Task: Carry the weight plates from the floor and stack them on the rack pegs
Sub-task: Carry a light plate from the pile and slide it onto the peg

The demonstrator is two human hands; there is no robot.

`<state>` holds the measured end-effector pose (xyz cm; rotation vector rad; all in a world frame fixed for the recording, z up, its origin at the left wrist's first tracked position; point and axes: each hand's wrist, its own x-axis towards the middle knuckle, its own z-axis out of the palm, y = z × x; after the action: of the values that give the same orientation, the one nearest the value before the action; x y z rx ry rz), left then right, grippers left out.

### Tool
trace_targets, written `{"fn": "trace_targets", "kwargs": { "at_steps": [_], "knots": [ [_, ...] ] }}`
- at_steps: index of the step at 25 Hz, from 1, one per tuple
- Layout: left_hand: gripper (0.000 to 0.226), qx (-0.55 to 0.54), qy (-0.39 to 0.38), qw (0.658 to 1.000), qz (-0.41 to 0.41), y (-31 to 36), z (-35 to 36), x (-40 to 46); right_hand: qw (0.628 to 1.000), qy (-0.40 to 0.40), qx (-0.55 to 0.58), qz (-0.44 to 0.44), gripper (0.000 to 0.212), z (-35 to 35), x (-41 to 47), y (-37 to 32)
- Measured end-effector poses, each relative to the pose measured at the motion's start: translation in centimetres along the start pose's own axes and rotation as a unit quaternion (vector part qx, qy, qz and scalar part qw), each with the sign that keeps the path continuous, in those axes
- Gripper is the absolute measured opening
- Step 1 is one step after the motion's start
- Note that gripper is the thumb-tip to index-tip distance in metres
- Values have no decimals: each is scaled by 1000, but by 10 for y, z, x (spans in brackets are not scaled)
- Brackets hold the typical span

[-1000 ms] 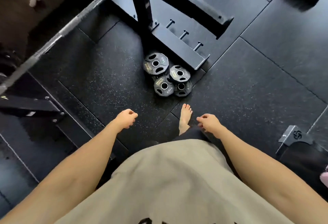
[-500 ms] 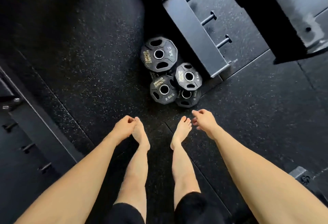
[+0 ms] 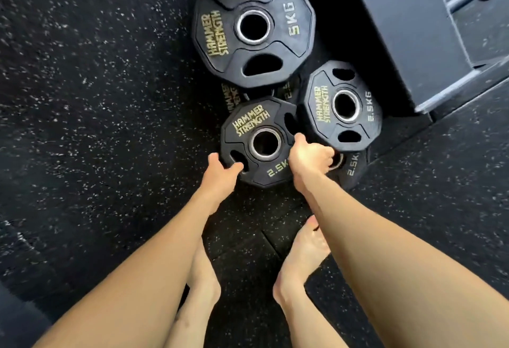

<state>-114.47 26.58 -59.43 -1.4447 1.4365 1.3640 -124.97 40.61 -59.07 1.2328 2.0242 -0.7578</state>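
Change: both hands now down at the plates, no longer hanging above the feet.
Left hand (image 3: 221,172): curled round near edge of front 2.5 kg plate (image 3: 260,141), thumb at its handle slot.
Right hand (image 3: 309,156): gripping that plate's right edge.
Plate position: on floor (image 3: 96,99), atop others, beside 5 kg plate (image 3: 253,26) and rack base (image 3: 413,30).

- Daylight falls evenly and rather brightly on the arms; the black rubber floor (image 3: 96,127) stays dark.
- Deep shadow lies between the large plate (image 3: 253,26) and the rack base (image 3: 407,30).
- Soft sheen shows on the plate's metal hub.
- Floor speckles smear into streaks from motion blur.
- Wide-angle bending stretches the edges; the corners darken.
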Motion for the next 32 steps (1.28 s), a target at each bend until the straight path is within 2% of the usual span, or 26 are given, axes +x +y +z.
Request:
{"fn": "trace_targets", "kwargs": {
  "at_steps": [2,4,8,12,14,16,18,19,22,24,28,32],
  "knots": [
    [56,-62,14,998,-5,0,11,11,999,24,3,41,74,14,0,-4],
    [64,-116,26,993,-10,1,18,20,996,57,27,71,77,24,6,-3],
    [70,-142,13,990,2,-2,17,14,984,71,140,89,74,31,7,-6],
    [71,-101,11,994,26,-11,-7,-9,987,26,138,75,61,21,-11,12],
    [60,-52,6,998,43,-14,-27,-30,988,-13,135,81,57,9,-33,30],
    [52,19,5,997,71,-11,-48,-57,986,-55,140,71,44,-9,-57,45],
    [48,76,5,993,90,-3,-67,-94,986,-102,123,37,30,-34,-90,51],
    [46,93,7,991,96,2,-76,-112,985,-128,114,31,31,-47,-108,50],
    [38,99,0,985,139,20,-104,-189,987,-149,58,5,53,-95,-159,48],
    [32,80,3,982,168,33,-121,-249,984,-168,53,-19,50,-125,-181,54],
    [27,8,43,972,229,59,-144,-372,968,-215,106,-75,28,-232,-321,12],
    [23,-70,68,953,287,89,-172,-512,934,-280,147,-166,33,-328,-430,-11]
  ]
}}
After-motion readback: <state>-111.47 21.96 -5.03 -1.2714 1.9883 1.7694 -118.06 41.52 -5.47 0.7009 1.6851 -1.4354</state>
